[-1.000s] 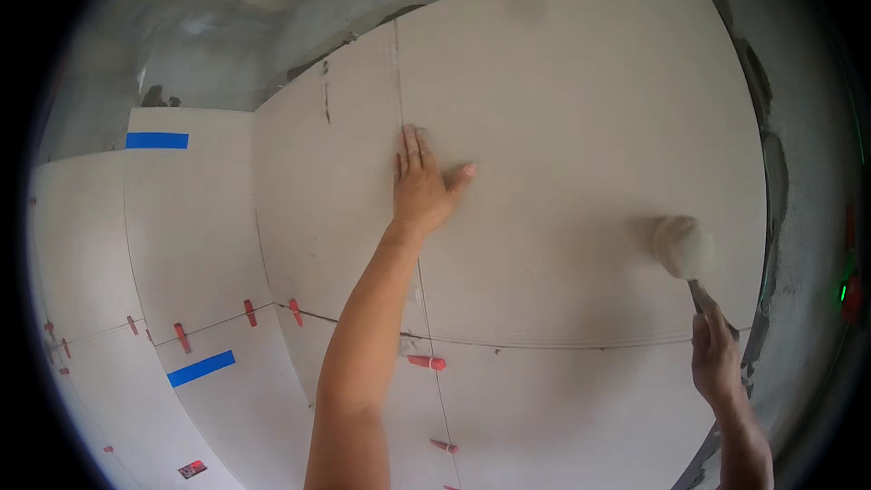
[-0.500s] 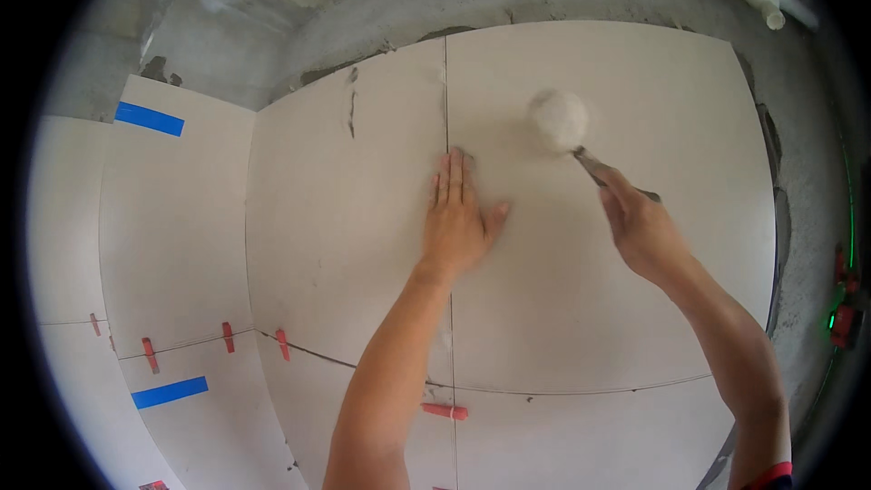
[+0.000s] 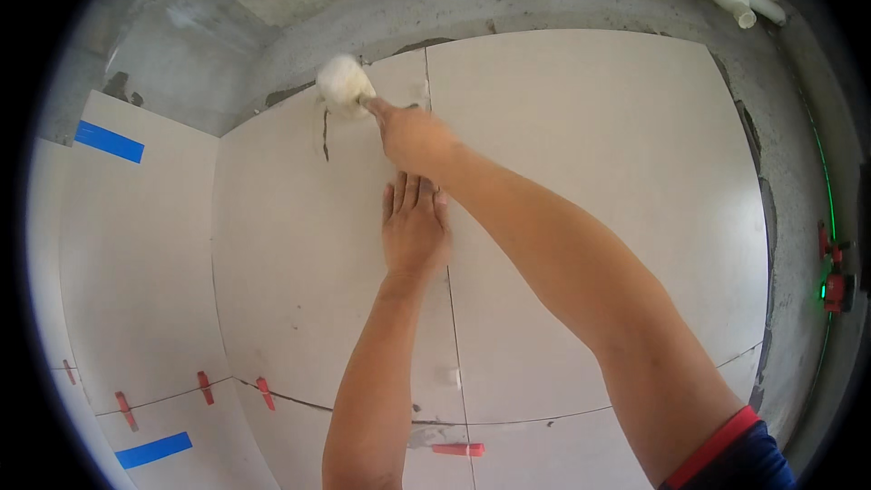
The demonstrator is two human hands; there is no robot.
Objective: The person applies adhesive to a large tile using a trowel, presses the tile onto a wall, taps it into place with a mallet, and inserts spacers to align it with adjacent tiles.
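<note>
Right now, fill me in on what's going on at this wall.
A person is working on large pale wall tiles. The left hand lies flat, fingers spread, across the vertical joint between the left tile and the right tile. The right hand grips a white-headed mallet, its head against the top corner of the left tile, near the bare cement above. Red spacer clips sit in the horizontal joints lower down, and blue tape strips mark the side wall tiles.

Your right forearm (image 3: 562, 263) is crossing above your left hand (image 3: 415, 231), blocking its upward path; bare tile (image 3: 299, 272) is lying open leftward, red spacers (image 3: 265, 392) sitting well below.
</note>
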